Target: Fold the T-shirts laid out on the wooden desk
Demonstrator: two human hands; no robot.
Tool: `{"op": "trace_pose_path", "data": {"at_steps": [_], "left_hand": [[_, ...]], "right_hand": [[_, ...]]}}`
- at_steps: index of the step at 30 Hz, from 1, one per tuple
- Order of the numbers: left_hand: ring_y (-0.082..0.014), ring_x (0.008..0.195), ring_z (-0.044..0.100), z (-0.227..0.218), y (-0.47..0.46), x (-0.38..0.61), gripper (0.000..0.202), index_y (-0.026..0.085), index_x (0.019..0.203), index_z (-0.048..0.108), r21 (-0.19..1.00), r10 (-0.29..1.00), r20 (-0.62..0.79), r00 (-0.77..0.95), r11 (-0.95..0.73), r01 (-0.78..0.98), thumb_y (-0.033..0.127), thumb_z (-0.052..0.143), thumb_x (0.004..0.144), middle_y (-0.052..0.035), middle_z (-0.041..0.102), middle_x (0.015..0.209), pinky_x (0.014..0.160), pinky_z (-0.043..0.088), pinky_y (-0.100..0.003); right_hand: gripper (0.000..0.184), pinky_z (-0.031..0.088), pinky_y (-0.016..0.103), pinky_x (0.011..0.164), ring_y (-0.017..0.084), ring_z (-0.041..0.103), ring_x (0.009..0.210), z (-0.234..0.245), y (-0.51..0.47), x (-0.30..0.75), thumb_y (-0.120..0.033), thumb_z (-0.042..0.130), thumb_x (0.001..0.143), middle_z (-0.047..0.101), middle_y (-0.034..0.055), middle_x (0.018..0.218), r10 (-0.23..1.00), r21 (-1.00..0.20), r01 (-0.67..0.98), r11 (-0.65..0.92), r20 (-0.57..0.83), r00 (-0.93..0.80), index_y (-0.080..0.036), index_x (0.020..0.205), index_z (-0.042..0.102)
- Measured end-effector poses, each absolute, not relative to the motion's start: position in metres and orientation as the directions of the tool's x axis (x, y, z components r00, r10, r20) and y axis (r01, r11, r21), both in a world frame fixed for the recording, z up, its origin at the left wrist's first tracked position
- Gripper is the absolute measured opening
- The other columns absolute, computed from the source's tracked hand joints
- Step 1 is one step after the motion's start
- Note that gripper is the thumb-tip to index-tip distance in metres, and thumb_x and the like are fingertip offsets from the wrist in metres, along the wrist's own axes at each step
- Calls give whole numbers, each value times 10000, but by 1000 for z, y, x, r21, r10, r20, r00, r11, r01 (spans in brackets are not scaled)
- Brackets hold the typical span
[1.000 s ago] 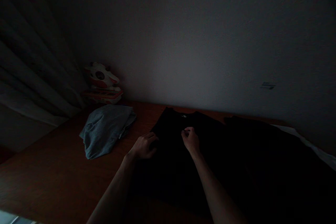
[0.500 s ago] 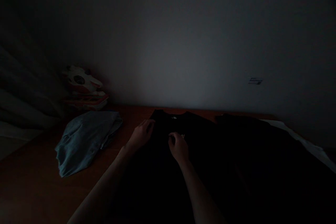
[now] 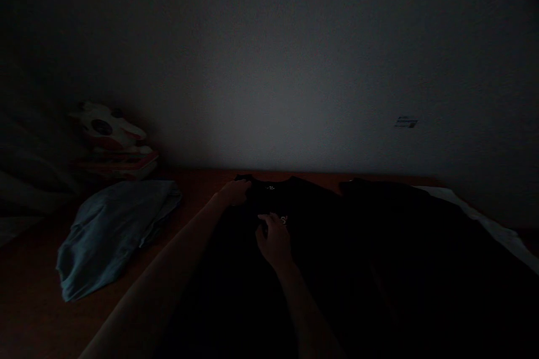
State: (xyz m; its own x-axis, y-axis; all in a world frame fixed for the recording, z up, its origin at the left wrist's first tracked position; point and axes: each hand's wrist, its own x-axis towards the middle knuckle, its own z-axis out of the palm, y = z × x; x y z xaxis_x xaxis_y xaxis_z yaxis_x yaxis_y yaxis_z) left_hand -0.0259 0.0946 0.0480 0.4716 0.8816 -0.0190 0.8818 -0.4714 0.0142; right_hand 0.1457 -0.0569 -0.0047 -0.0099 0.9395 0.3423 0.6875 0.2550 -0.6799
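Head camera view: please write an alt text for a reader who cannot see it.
In very dim light, a person's left hand touches the top edge of a black garment spread on a brown table, and the right hand rests on it. A blue-grey cloth lies to the left.

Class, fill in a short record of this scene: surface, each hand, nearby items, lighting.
Surface: brown wooden table
Left hand: at the shoulder edge of the flat black cloth garment, beside its collar
Right hand: on the garment's chest, fingers curled, grip unclear
Nearby: crumpled blue-grey cloth left of the garment
Lighting: very dim
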Motion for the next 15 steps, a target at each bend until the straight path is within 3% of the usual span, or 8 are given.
{"op": "trace_pose_path", "data": {"at_steps": [5,11,15], "left_hand": [[-271,1006,698,45,109,-33,323,207,1046,730,-7,926,7,378,-378,926,93,527,821,-128,716,1103,902,533,-378],[-305,1093,670,42,112,-36,455,138,1284,603,38,949,157,273,-282,959,43,415,880,-212,603,1294,920,535,-425],[-297,1165,641,24,88,-40,384,132,1245,611,82,928,200,313,-334,939,78,410,922,-212,583,1327,1010,501,-431]], "right_hand": [[387,479,428,1008,264,623,1123,-6,-56,144,-213,521,892,657,132,1203,938,-688,675,267,347,-16,-189,1260,639],[391,489,436,985,251,612,1085,-7,-55,144,-177,513,870,629,136,1195,927,-709,647,280,375,11,-189,1249,612],[353,497,411,957,245,617,1057,-6,-55,144,-164,524,865,635,129,1164,930,-702,656,277,367,0,-182,1202,628]]}}
